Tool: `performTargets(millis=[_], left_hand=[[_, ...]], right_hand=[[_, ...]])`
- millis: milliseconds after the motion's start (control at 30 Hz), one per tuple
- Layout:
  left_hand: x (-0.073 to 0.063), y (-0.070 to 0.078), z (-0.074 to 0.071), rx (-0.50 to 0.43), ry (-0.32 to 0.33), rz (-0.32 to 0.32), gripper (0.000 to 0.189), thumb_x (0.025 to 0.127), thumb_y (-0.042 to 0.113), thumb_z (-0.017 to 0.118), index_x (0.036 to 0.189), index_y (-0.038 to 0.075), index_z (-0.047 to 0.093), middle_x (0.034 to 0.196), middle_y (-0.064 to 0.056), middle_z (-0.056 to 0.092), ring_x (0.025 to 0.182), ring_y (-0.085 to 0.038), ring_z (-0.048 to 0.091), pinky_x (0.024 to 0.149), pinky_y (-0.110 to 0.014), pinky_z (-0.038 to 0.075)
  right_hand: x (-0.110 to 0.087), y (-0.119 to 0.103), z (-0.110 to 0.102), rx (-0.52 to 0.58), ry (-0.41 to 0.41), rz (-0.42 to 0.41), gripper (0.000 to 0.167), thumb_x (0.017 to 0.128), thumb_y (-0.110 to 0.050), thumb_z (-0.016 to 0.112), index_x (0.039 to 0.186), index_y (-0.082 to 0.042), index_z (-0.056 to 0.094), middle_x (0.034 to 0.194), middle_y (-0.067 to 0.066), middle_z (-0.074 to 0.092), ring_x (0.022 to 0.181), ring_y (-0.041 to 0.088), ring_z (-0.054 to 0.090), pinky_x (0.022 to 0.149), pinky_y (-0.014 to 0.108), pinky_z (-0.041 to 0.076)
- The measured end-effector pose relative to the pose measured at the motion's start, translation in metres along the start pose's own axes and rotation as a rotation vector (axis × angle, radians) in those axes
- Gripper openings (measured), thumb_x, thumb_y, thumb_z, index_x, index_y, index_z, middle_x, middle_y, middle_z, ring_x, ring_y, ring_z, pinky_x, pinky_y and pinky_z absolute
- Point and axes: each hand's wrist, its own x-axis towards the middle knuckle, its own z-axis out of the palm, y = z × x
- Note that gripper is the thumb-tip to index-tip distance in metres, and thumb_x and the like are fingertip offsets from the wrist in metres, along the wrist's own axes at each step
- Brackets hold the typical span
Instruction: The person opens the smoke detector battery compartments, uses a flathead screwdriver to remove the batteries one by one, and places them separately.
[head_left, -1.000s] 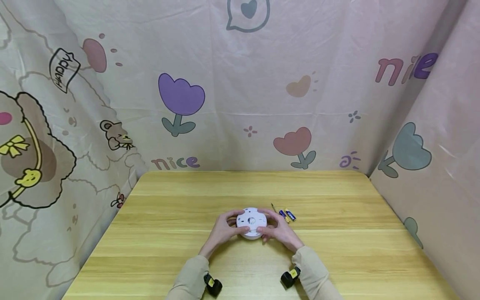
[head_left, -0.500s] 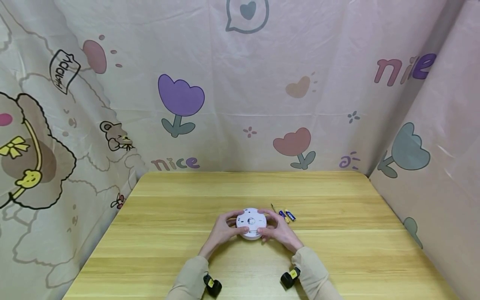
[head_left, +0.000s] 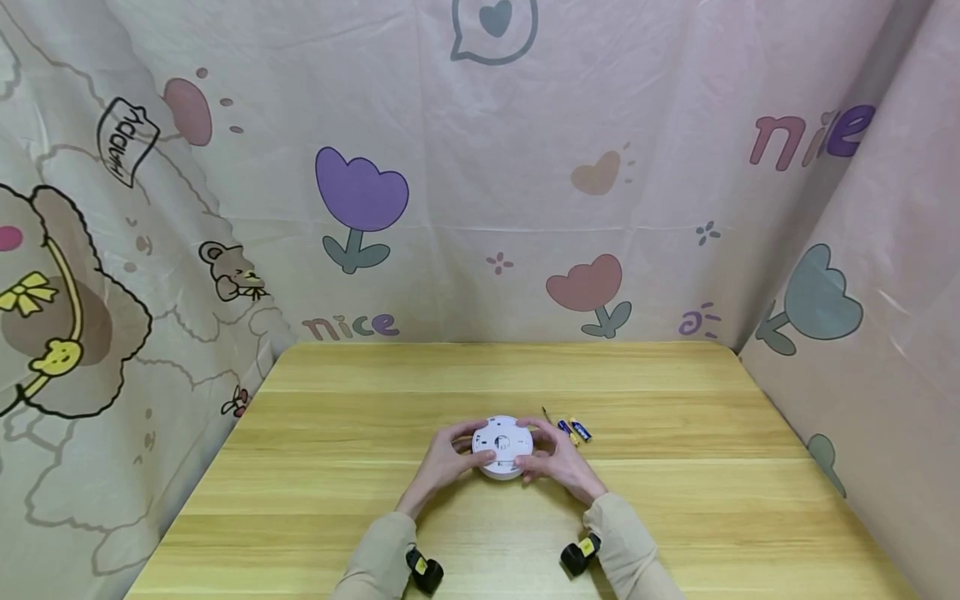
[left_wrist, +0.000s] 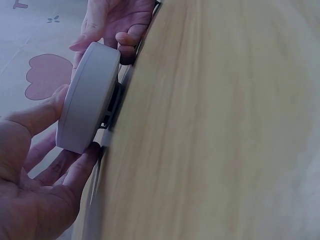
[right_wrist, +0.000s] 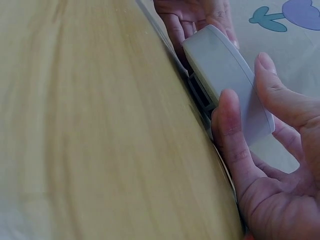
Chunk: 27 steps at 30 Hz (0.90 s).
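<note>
A round white smoke alarm (head_left: 502, 442) is held in both hands at the middle of the table, its flat slotted plate facing up. My left hand (head_left: 444, 458) grips its left side, thumb on the top face and fingers curled round the rim. My right hand (head_left: 564, 467) grips the opposite side the same way. In the left wrist view the smooth white side wall of the alarm (left_wrist: 87, 97) shows, with a dark slotted part on its underside. The right wrist view shows the alarm (right_wrist: 227, 75) close over the tabletop, fingers beneath its edge.
Beside the right hand lie blue-and-yellow batteries (head_left: 581, 430) and a thin dark-tipped tool (head_left: 546, 412), partly hidden by the fingers. The wooden table (head_left: 337, 417) ends at a printed cloth backdrop (head_left: 480, 192). Black cameras (head_left: 580, 556) hang at both wrists.
The left thumb has slid slightly left on the alarm's top face. Otherwise the hands and the alarm stay nearly still.
</note>
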Motion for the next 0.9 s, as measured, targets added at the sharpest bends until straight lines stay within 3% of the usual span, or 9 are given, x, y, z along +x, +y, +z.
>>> performTargets(millis=[167, 367, 667, 900], left_hand=[[-0.0006, 0.0005, 0.0012, -0.012, 0.019, -0.005, 0.057, 0.085, 0.007, 0.078, 0.136, -0.008, 0.055, 0.137, -0.031, 0.058, 0.123, -0.047, 0.061, 0.106, -0.052, 0.053], [0.0004, -0.0057, 0.0002, -0.015, 0.01, 0.007, 0.059, 0.084, 0.011, 0.08, 0.136, -0.006, 0.056, 0.136, -0.029, 0.06, 0.122, -0.043, 0.063, 0.104, -0.046, 0.056], [0.0007, -0.004, -0.0001, -0.005, 0.001, -0.012, 0.06, 0.085, 0.013, 0.08, 0.138, -0.003, 0.056, 0.138, -0.028, 0.059, 0.124, -0.043, 0.061, 0.105, -0.046, 0.055], [0.0, -0.003, -0.0004, -0.013, 0.0, -0.013, 0.06, 0.085, 0.012, 0.08, 0.138, -0.004, 0.056, 0.139, -0.028, 0.058, 0.123, -0.043, 0.062, 0.103, -0.044, 0.056]], right_hand=[[-0.0004, 0.0001, 0.0001, -0.013, 0.008, 0.0, 0.072, 0.084, -0.005, 0.078, 0.147, -0.004, 0.043, 0.131, 0.031, 0.052, 0.083, 0.022, 0.07, 0.072, 0.036, 0.065], [-0.0014, -0.0011, 0.0, -0.091, 0.016, 0.002, 0.078, 0.08, -0.003, 0.081, 0.148, -0.008, 0.043, 0.137, 0.033, 0.053, 0.092, 0.02, 0.07, 0.079, 0.03, 0.062], [-0.0013, -0.0018, -0.0015, -0.124, 0.024, -0.028, 0.075, 0.081, -0.005, 0.081, 0.146, -0.004, 0.045, 0.143, 0.035, 0.051, 0.099, 0.022, 0.07, 0.08, 0.028, 0.061], [-0.001, -0.001, -0.0006, -0.096, 0.021, -0.026, 0.075, 0.081, -0.004, 0.081, 0.146, -0.005, 0.044, 0.143, 0.035, 0.05, 0.094, 0.021, 0.072, 0.078, 0.03, 0.063]])
